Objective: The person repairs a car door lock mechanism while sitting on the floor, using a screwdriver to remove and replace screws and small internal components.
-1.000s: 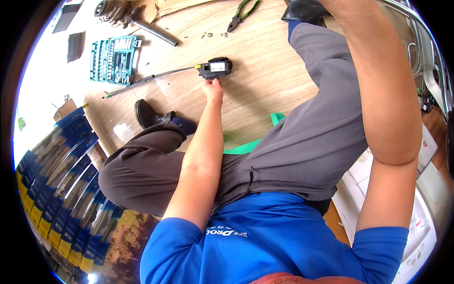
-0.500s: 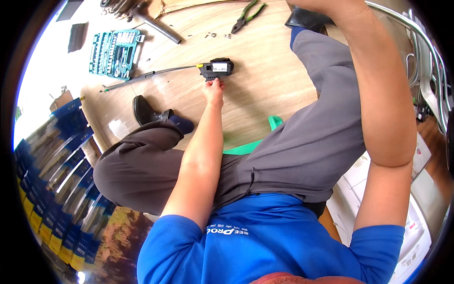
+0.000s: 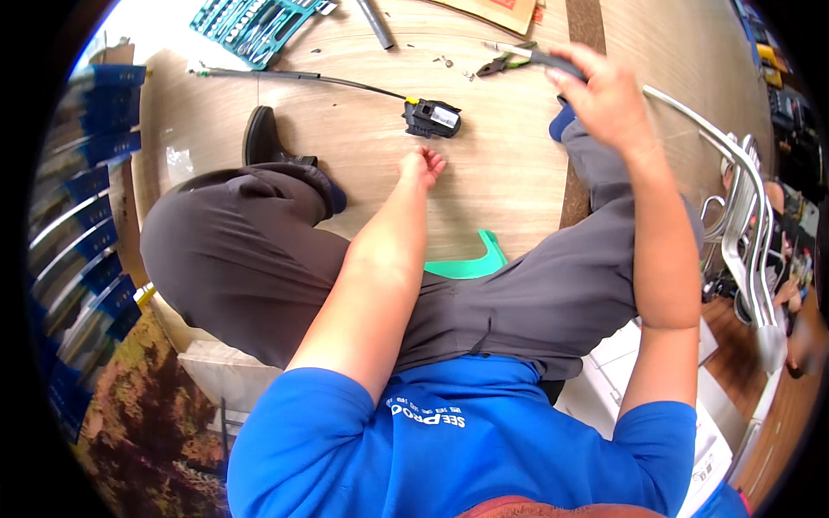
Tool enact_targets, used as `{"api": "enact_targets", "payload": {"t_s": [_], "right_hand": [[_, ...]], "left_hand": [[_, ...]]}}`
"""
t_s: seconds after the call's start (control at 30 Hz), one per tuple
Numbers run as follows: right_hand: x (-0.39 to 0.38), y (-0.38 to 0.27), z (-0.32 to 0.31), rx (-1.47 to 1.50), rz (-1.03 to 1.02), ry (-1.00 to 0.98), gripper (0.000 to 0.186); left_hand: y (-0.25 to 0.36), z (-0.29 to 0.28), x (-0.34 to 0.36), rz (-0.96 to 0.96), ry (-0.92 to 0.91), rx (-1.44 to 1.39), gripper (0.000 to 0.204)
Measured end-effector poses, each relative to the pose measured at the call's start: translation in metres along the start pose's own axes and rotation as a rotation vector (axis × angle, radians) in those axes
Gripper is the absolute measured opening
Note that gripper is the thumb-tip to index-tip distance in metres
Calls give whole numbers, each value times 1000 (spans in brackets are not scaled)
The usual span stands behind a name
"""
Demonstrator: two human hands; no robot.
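A black plastic latch-like unit [image 3: 432, 119] with a white label lies on the floor, and a long black cable [image 3: 298, 76] runs from its yellow end fitting off to the left. Just short of this unit is my left hand [image 3: 421, 166], its loosely bent fingers apart and nothing in them. Raised at the right, my right hand [image 3: 609, 99] is closed around the dark handle of what looks like a screwdriver [image 3: 560, 63]. Its pale shaft points left, over green-handled pliers [image 3: 505, 62] on the floor.
A teal socket set case [image 3: 259, 30] lies open at the far left, with a metal tube [image 3: 375, 23] beside it. Small metal bits [image 3: 444, 61] lie near the pliers. Cardboard [image 3: 501, 10] is at the back. A green strap-like piece [image 3: 471, 263] lies between my legs; bent metal tubes [image 3: 734, 160] stand right.
My left hand has let go of the black unit and drawn back from it. My right hand has come into view with the screwdriver-like tool. The whole view has shifted.
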State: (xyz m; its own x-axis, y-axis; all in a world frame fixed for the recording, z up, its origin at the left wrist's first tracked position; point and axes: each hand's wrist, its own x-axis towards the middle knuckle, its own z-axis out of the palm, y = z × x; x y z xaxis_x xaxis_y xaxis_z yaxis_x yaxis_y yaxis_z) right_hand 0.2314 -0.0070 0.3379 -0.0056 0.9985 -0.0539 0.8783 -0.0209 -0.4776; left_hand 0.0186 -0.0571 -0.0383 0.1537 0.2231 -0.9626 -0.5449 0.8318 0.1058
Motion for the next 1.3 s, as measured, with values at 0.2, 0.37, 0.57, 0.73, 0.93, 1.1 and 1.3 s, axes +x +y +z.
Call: {"api": "enact_targets", "payload": {"t_s": [0.2,0.37,0.57,0.73,0.93,1.1,1.3], "right_hand": [[-47,-27,99,-170,54,-257,28],[-51,-16,144,-156,21,-398,27],[-37,8,167,-93,-77,-348,26],[-30,12,175,-78,-74,-378,24],[-25,8,175,-88,-93,-406,21],[-27,16,176,-111,-122,-381,24],[-23,9,178,-124,-82,-450,25]], "left_hand": [[-12,15,-13,-167,-102,-218,19],[-15,24,-21,-232,-211,-348,20],[-22,37,-42,-261,-370,-578,23],[-23,36,-47,-213,-382,-696,18],[-23,35,-46,-224,-362,-737,17],[-22,40,-46,-225,-323,-722,19],[-23,34,-36,-190,-323,-711,13]]}}
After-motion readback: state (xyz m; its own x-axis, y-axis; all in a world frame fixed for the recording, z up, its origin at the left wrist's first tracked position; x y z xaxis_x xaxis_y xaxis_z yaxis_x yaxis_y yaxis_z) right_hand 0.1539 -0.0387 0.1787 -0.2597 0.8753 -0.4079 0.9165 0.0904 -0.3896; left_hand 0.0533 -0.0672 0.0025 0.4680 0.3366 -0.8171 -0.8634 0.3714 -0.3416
